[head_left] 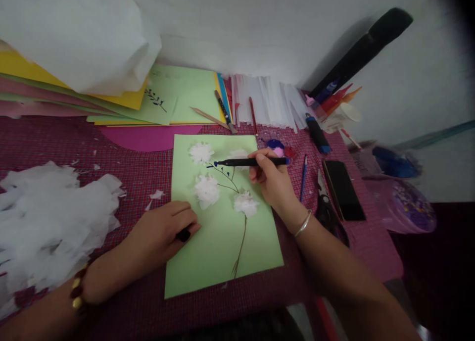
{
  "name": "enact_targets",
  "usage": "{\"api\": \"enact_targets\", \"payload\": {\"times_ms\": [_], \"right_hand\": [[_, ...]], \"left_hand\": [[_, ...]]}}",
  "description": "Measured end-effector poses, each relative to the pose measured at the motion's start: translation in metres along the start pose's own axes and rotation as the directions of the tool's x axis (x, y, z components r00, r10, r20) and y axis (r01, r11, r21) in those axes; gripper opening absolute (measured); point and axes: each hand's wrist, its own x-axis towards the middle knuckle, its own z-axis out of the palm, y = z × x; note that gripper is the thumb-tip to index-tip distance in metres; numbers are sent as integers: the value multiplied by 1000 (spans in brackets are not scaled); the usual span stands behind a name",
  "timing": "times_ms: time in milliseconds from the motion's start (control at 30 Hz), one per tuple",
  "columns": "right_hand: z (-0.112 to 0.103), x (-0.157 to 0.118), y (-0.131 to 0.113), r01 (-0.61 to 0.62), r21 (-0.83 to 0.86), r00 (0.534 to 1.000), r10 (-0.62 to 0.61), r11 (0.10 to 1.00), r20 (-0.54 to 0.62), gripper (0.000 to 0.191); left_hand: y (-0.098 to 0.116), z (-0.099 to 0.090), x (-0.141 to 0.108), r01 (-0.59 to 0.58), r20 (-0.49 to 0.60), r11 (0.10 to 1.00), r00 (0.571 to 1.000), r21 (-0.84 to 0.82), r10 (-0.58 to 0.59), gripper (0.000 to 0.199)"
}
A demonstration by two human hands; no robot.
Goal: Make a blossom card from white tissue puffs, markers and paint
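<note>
1. Blk marker (pixel 239 162): in my R hand (pixel 272 177), fingers pinched round barrel, tip at blue leaf marks (pixel 216 163), upper part of green card (pixel 218 247).
2. My L hand (pixel 166 229): part-curled, holding blk cap (pixel 183 235), over card's L edge.
3. White paper flowers (pixel 207 191) on card w/ drawn stems (pixel 242 239).
4. R of card: scissors (pixel 328 212), phone (pixel 344 190).
5. Far L: white tissue pile (pixel 55 217).

So the pale, plain wall (pixel 230 29) runs from about 11 round to 3 o'clock, with a greenish stripe (pixel 441 134) over at 3. The table (pixel 144 175) has a red-and-blue checked cloth, kinda pinker toward 4. Light's pretty dim and soft; past the table's edge at 4 it's too dark to make out.
</note>
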Motion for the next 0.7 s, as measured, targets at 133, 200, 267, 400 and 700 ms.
{"api": "enact_targets", "payload": {"times_ms": [133, 200, 267, 400, 700], "right_hand": [[3, -4, 0, -2, -83, 999, 5, 997, 36, 10], [4, -5, 0, 13, -108, 999, -9, 994, 37, 10], [4, -6, 0, 21, -125, 999, -16, 992, 40, 9], [3, -7, -1, 34, -146, 997, -23, 989, 75, 7], [12, -8, -2, 31, -144, 996, -19, 989, 86, 10]], "left_hand": [[0, 0, -1, -2, -3, 1000, 1000, -3, 2, 21], [-1, 1, -1, -10, -4, 1000, 1000, -12, 10, 19], [-1, 2, -1, -18, -14, 1000, 1000, -13, 18, 18], [-2, 3, -1, -23, -28, 1000, 999, -14, 23, 17], [0, 1, 0, -12, -11, 1000, 1000, -24, 11, 18]]}}
